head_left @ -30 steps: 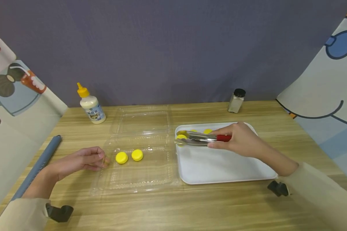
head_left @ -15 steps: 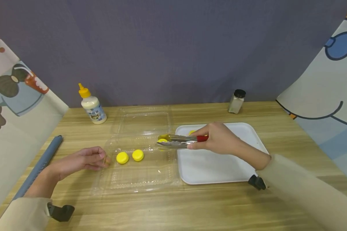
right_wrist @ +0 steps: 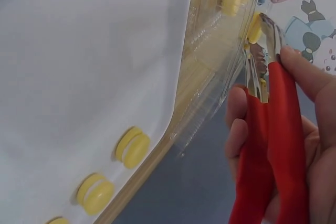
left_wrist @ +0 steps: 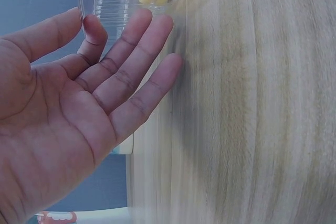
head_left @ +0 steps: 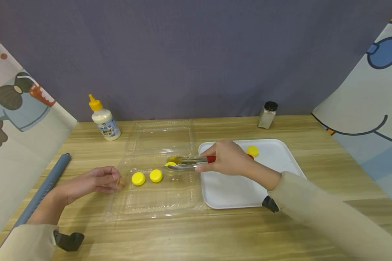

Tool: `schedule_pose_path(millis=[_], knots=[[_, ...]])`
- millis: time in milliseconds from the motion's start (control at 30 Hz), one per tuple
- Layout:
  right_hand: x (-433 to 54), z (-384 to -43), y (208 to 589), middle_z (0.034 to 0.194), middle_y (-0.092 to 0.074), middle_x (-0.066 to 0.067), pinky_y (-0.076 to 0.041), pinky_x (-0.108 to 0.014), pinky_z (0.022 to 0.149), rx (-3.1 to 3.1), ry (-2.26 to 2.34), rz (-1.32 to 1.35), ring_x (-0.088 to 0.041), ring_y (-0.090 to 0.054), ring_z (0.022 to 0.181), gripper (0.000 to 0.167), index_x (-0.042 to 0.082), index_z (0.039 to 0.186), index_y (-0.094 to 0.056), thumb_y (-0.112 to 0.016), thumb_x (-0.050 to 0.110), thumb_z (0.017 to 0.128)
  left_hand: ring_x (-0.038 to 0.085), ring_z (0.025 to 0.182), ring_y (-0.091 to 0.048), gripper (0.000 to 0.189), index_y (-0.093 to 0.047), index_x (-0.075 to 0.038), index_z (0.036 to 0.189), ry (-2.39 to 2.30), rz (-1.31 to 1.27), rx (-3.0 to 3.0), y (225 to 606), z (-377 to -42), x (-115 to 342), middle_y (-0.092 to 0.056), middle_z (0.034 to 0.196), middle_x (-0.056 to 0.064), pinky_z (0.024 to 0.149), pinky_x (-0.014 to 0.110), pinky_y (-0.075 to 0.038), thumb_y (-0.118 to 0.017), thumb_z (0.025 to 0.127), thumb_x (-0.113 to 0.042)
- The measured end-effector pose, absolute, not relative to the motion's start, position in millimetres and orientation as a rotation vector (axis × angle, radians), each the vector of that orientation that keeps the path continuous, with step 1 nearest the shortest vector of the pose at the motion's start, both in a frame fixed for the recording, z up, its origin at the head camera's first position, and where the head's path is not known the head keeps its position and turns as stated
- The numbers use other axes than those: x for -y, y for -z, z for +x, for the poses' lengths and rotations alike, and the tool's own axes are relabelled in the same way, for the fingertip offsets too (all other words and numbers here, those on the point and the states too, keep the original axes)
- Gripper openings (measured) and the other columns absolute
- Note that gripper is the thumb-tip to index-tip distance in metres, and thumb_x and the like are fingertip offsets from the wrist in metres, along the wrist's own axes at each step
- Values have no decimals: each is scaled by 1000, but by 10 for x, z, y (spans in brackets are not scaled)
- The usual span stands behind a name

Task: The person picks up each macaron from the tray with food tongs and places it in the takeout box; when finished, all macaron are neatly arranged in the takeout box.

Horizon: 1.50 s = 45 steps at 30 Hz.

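My left hand (head_left: 98, 180) pinches the left rim of an open clear plastic clamshell box (head_left: 163, 203) between thumb and index finger; its other fingers extend loosely in the left wrist view. My right hand (head_left: 230, 159) grips metal tongs (right_wrist: 286, 129) by their red handles. Between the tong tips is a yellow macaron (right_wrist: 255, 28), held over the box. Two more macarons sit side by side inside the box, a left one (head_left: 138, 178) and a right one (head_left: 156, 175). Several others lie along the far edge of a white tray (head_left: 235, 192), partly hidden by my right hand in the head view.
A white squeeze bottle (head_left: 106, 123) with a yellow nozzle stands at the back left. At the back right is a small black-lidded jar (head_left: 267, 115). A grey-blue rod (head_left: 49, 181) lies along the left side. The box lid (head_left: 163, 137) lies folded back toward the wall.
My right hand has moved left from the tray, carrying a macaron in the tongs over the box. A macaron on the tray has come into sight behind the hand. My left hand has stayed put.
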State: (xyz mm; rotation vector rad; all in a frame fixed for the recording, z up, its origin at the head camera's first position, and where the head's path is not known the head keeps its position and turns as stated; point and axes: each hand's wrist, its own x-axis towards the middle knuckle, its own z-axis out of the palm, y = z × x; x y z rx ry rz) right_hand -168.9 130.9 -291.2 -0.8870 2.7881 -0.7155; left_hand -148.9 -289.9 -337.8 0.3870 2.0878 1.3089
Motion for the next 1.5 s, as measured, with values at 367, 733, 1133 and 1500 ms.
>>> schedule_pose_path(millis=[367, 733, 1133, 1500], knots=[[-1091, -1684, 2913, 46, -25, 8, -20, -28, 55, -2879, 468, -841, -9, -16, 48, 49, 13, 120, -77, -83, 46, 84, 25, 114, -62, 29, -51, 4, 120, -1311, 392, -2094, 3381, -1489, 2897, -59, 120, 13, 95, 33, -54, -41, 112, -22], [-1019, -1689, 2894, 56, -42, 4, -18, -26, 49, -2905, 396, -842, -13, -25, 51, 48, 15, 119, -77, -84, 46, 83, 24, 115, -62, 30, -51, 5, 120, -1307, 404, -2087, 3377, -1497, 2903, -59, 121, 14, 95, 31, -54, -41, 112, -22], [-941, -1683, 2834, 49, -50, 2, -24, -27, 48, -2896, 276, -766, -16, -42, 60, 48, 19, 122, -76, -79, 50, 86, 22, 115, -62, 32, -50, 6, 120, -1300, 393, -2093, 3351, -1488, 2907, -59, 123, 16, 94, 27, -54, -42, 111, -23], [-1045, -1693, 2872, 49, -30, 7, -15, -25, 47, -2873, 433, -774, -10, -20, 48, 51, 19, 125, -75, -82, 49, 84, 22, 114, -62, 29, -50, 5, 117, -1305, 387, -2089, 3360, -1488, 2908, -58, 121, 16, 94, 28, -54, -43, 111, -23]])
